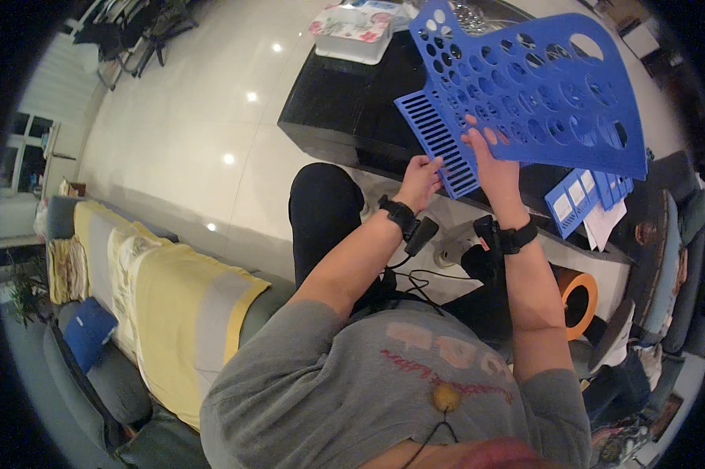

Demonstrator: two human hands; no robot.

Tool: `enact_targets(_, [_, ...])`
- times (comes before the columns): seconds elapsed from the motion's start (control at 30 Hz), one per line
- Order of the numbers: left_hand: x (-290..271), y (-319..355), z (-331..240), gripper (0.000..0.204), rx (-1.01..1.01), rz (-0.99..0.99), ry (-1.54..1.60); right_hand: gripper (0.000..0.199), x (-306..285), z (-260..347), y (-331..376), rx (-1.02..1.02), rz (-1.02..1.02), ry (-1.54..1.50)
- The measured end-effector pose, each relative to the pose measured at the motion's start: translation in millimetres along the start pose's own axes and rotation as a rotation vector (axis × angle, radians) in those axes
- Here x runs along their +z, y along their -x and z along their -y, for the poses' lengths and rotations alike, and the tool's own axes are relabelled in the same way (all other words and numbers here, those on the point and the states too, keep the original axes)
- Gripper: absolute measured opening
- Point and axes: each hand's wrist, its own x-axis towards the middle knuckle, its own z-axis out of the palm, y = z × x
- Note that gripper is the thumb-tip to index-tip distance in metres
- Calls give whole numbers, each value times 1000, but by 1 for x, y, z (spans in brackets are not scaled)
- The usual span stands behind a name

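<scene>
A large blue plastic panel with round holes [524,102] and an oval handle opening is held up tilted over a black table. At its left is a blue slotted panel [438,144] with a row of narrow slits; I cannot tell whether the two are joined. My left hand [421,184] pinches the slotted panel's near left edge. Around the lower edge of the holed panel, my right hand [493,160] is closed, its fingertips showing at the holes. Both wrists wear black straps with small devices.
The black table [329,117] carries a white flowered box [356,35] at the back. Flat blue pieces [583,199] and white paper [605,225] lie at its right. An orange ring-shaped object [579,305] is beside my right forearm. A sofa with a yellow cover [172,289] stands left.
</scene>
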Motion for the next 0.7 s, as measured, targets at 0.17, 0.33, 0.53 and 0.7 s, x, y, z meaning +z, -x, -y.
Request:
enact_targets(0.17, [3,-10,-15,30,145,31,-57,25,22,-11,-28,-146,-60,341])
enact_targets(0.33, [9,-47,-57,35,351,-117,-195,29,26,-1,-50,-26,-80,137])
enact_targets(0.53, [33,-39,-75,44,377,203,-313,35,15,33,-72,51,-169,-99])
enact_targets(0.7, [49,-16,-66,53,441,259,-295,38,14,46,-85,-25,-125,-181])
